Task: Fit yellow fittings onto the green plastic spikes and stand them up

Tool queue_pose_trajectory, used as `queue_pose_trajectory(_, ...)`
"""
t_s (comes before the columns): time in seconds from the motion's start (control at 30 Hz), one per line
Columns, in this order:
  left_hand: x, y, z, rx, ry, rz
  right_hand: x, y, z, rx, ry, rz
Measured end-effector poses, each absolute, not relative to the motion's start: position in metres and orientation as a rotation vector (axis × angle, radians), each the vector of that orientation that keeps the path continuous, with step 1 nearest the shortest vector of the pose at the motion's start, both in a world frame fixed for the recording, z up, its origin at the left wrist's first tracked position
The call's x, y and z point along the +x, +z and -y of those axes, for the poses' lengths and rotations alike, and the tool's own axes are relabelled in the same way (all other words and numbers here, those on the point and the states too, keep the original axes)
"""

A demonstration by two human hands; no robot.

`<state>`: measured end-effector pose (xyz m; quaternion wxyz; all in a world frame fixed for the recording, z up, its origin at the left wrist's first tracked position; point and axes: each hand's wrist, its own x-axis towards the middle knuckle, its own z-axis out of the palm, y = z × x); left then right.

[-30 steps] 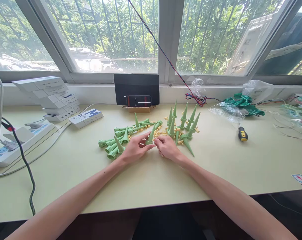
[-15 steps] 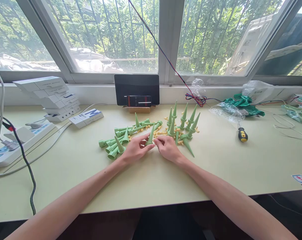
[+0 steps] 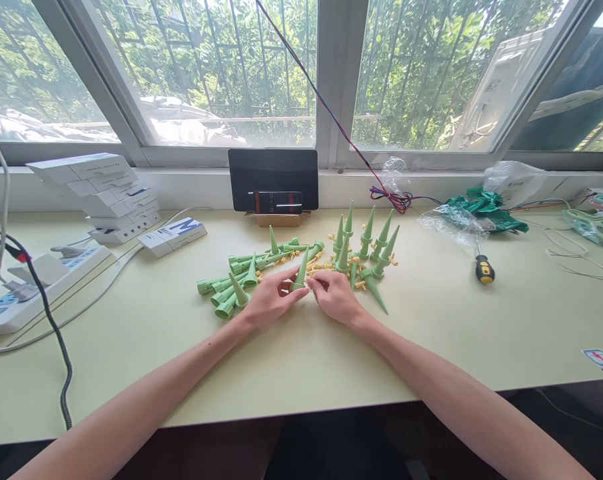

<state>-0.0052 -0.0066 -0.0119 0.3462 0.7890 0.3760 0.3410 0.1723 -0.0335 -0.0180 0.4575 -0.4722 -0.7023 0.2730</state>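
My left hand [image 3: 270, 298] is closed around a green plastic watering spike [image 3: 301, 272], its cone pointing up. Close against it on the right, my right hand [image 3: 337, 295] is pinched at the spike's side; whatever lies between those fingertips is too small and covered to name. Left of the hands lie several green hollow tubes [image 3: 223, 298] and cones [image 3: 238, 291]. Behind the hands are scattered small yellow valves [image 3: 315, 265]. To the right, several green spikes with yellow valves fitted, such as one spike [image 3: 366, 233], stand upright, and another spike [image 3: 378, 293] lies tilted.
A tablet [image 3: 274, 170] with a phone [image 3: 277, 202] before it stands at the back. White boxes [image 3: 106, 190] and a power strip [image 3: 46, 287] are on the left. On the right lie a screwdriver [image 3: 484, 270], green plastic wrap [image 3: 486, 208] and bundled wires [image 3: 396, 199].
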Motion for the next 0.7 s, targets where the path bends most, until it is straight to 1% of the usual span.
queue_pose_trajectory(0.4,-0.0059,-0.0151,0.0053,2.104,0.915,-1.011,0.1732,-0.0203,0.0295,-1.193,0.903,1.689)
queue_pose_trajectory(0.53,-0.0056,-0.0149,0.0056,2.101,0.919,-1.008,0.1729,-0.0203,0.0298,-1.188,0.884,1.689)
queue_pose_trajectory(0.7,-0.0043,-0.0124,0.0077,2.068,0.921,-1.02,0.1729,-0.0178,0.0329,-1.166,0.747,1.727)
